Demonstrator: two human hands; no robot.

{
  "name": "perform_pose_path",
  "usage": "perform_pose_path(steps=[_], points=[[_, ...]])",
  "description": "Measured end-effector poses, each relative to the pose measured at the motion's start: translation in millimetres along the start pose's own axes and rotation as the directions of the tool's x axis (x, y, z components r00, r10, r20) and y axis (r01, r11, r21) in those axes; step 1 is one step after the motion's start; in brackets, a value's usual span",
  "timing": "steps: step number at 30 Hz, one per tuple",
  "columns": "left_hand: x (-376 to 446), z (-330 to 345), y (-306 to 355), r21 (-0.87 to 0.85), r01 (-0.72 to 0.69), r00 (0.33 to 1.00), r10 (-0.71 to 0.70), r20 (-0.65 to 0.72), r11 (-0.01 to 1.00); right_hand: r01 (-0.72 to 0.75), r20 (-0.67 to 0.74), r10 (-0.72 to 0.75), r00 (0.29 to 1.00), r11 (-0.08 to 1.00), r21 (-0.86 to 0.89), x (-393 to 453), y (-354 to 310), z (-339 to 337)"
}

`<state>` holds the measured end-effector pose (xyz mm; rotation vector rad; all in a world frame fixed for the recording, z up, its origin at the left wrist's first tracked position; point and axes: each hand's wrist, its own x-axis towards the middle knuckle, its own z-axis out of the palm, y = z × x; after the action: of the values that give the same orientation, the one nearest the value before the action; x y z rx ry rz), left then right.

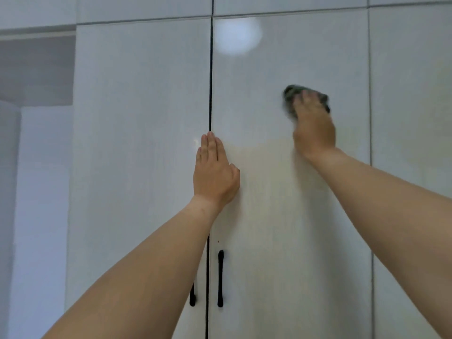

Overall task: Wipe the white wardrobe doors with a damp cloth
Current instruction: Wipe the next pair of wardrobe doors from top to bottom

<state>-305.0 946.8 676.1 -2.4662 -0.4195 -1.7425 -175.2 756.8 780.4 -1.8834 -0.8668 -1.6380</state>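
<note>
Right hand (314, 123) presses dark cloth (291, 96) on right door (281, 192); left hand (214, 172), fingers straight, flat by the centre seam above black handles (220, 277).

A home, most likely a bedroom, is indicated. A tall built-in wardrobe (281, 192) with glossy white doors is seen, fitted with slim black handles (220, 278) and top cupboards (288, 3); a plain wall recess (36, 69) is seen at the left.

Two white wardrobe doors (281, 192) are separated by a dark vertical gap (210, 81). A black bar handle (220, 278) is mounted beside the gap on each door.
</note>
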Motion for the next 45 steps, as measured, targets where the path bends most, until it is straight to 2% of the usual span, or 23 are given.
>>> perform_pose_path(steps=[1,2,3,6,8,11,13,15,18,20,21,23,25,27,29,31,33,35,36,38,40,42,45], points=[[0.2,0.4,0.8,0.004,0.01,1.0,-0.01,-0.002,1.0,-0.15,-0.001,0.15,0.989,0.989,0.013,0.3,-2.4,-0.2],[1.3,0.9,2.3,0.007,0.023,1.0,-0.023,-0.01,1.0,-0.187,-0.014,0.187,0.982,0.982,0.003,-3.7,-15.5,2.9],[1.7,1.8,6.2,0.004,0.043,0.999,-0.043,-0.013,0.999,-0.139,-0.015,0.139,0.99,0.99,-0.004,-12.3,-30.3,8.6],[0.1,6.7,20.2,-0.014,0.124,0.992,-0.124,-0.012,0.992,0.252,0.084,-0.253,0.964,0.968,0.022,-47.1,-48.7,23.9],[0.7,11.1,27.1,-0.029,0.162,0.986,-0.163,-0.019,0.986,0.33,0.073,-0.328,0.942,0.944,-0.011,-45.3,-19.2,14.2],[1.8,16.1,27.8,-0.039,0.174,0.983,-0.176,-0.056,0.984,-0.01,-0.059,0.007,0.998,0.998,-0.054,-24.6,47.7,-7.8],[0.1,18.1,27.6,-0.044,0.16,0.984,-0.163,-0.066,0.986,-0.28,-0.085,0.277,0.957,0.96,-0.022,-16.8,68.9,-17.6],[-1.4,17.8,26.0,-0.044,0.155,0.985,-0.157,-0.073,0.987,-0.331,-0.108,0.329,0.938,0.944,-0.002,-18.2,43.9,-14.7],[0.3,15.6,31.7,-0.041,0.183,0.98,-0.185,-0.071,0.982,0.091,-0.004,-0.091,0.996,0.996,0.009,-42.4,8.8,5.3],[1.5,15.3,35.1,-0.037,0.201,0.977,-0.203,-0.07,0.979,0.316,0.095,-0.311,0.946,0.948,-0.033,-49.9,19.8,3.6],[1.5,15.5,36.0,-0.035,0.202,0.977,-0.204,-0.07,0.979,0.274,0.102,-0.27,0.958,0.961,-0.038,-47.1,34.3,-3.0],[1.0,16.4,34.9,-0.036,0.196,0.978,-0.198,-0.069,0.98,-0.038,-0.011,0.038,0.999,0.999,0.001,-44.4,64.2,-12.9],[-0.3,16.7,31.5,-0.038,0.178,0.981,-0.18,-0.073,0.983,-0.376,-0.091,0.376,0.922,0.926,0.021,-54.3,64.9,-14.2],[-1.1,16.9,29.6,-0.04,0.163,0.983,-0.165,-0.083,0.986,-0.364,-0.12,0.366,0.923,0.931,0.037,-69.9,39.3,-3.5],[-2.0,16.5,29.9,-0.041,0.166,0.982,-0.169,-0.078,0.985,-0.1,-0.047,0.102,0.994,0.994,0.045,-86.5,30.8,5.4],[-1.7,14.9,30.6,-0.046,0.16,0.985,-0.162,-0.056,0.986,0.101,-0.026,-0.102,0.994,0.994,-0.036,-85.0,54.6,-1.8],[-2.3,10.7,27.1,-0.055,0.145,0.989,-0.147,-0.033,0.988,-0.112,-0.051,0.112,0.992,0.994,-0.012,-76.2,80.2,-16.4],[-6.0,6.4,20.2,-0.041,0.109,0.994,-0.11,-0.024,0.993,-0.39,-0.071,0.39,0.918,0.921,0.011,-77.1,80.4,-17.5],[-9.8,4.6,15.9,-0.015,0.08,0.996,-0.081,-0.038,0.997,-0.408,-0.082,0.408,0.91,0.913,0.013,-81.4,64.5,-12.0],[-19.8,2.4,8.3,0.034,0.043,0.997,-0.04,-0.073,0.999,-0.197,-0.099,0.196,0.976,0.98,-0.005,-96.5,25.7,6.0],[-30.6,4.5,0.2,0.042,0.035,0.997,-0.032,-0.073,0.999,0.152,-0.05,-0.152,0.987,0.988,-0.012,-115.2,-10.3,25.5],[-41.6,8.5,-11.5,0.045,0.025,0.998,-0.023,-0.055,0.999,0.452,0.084,-0.452,0.888,0.892,0.024,-122.6,-44.1,33.2],[-51.5,12.8,-24.2,0.026,0.0,1.0,0.001,-0.028,1.0,0.687,0.237,-0.675,0.699,0.725,0.039,-92.9,-75.1,36.6]])
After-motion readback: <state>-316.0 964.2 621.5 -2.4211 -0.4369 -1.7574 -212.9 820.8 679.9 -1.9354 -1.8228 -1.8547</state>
